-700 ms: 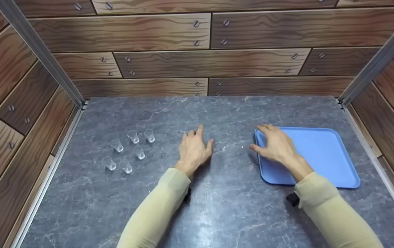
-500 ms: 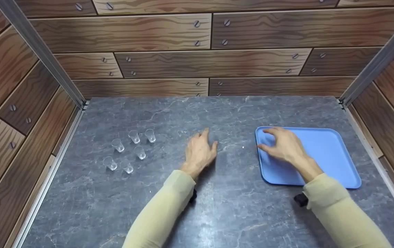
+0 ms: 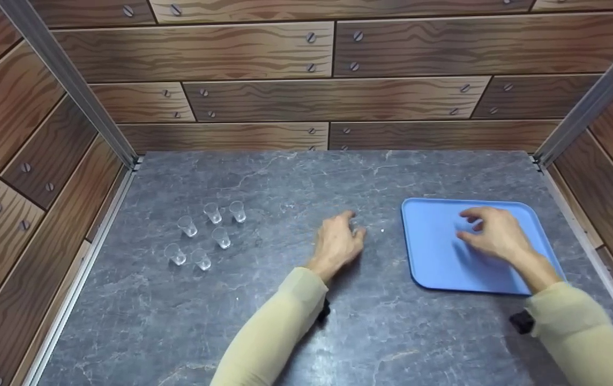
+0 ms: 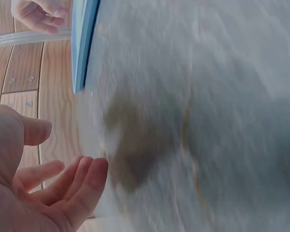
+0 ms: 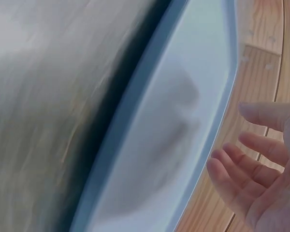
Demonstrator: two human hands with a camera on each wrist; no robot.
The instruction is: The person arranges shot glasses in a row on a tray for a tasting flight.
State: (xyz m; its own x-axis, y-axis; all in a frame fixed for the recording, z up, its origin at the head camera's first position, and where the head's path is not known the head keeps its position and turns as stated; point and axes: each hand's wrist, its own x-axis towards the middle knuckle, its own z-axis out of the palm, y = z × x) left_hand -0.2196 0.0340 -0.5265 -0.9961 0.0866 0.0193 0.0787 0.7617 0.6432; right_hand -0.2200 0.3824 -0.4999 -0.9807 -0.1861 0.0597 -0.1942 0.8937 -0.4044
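Note:
Several small clear shot glasses (image 3: 221,238) stand in a loose cluster on the left side of the grey marbled table. A flat blue tray (image 3: 435,246) with a raised rim lies on the right. My left hand (image 3: 337,242) hovers over the table between glasses and tray, fingers relaxed, touching nothing; the left wrist view shows its palm (image 4: 48,193) bare. Over the tray is my right hand (image 3: 494,233), its fingers loosely bent and apart from the surface. In the right wrist view that hand (image 5: 266,169) holds nothing, and its shadow falls on the tray.
Wood-patterned panels (image 3: 263,99) enclose the table (image 3: 306,177) at the back and both sides. Grey metal rails (image 3: 79,96) run along the corners and side edges. Black wrist devices (image 3: 522,321) sit under the cuffs of the pale yellow sleeves.
Both hands have moved to the right. The right hand has gone from the tray's left edge to above its right part. The left hand has drawn farther from the glasses; glasses and tray stay put.

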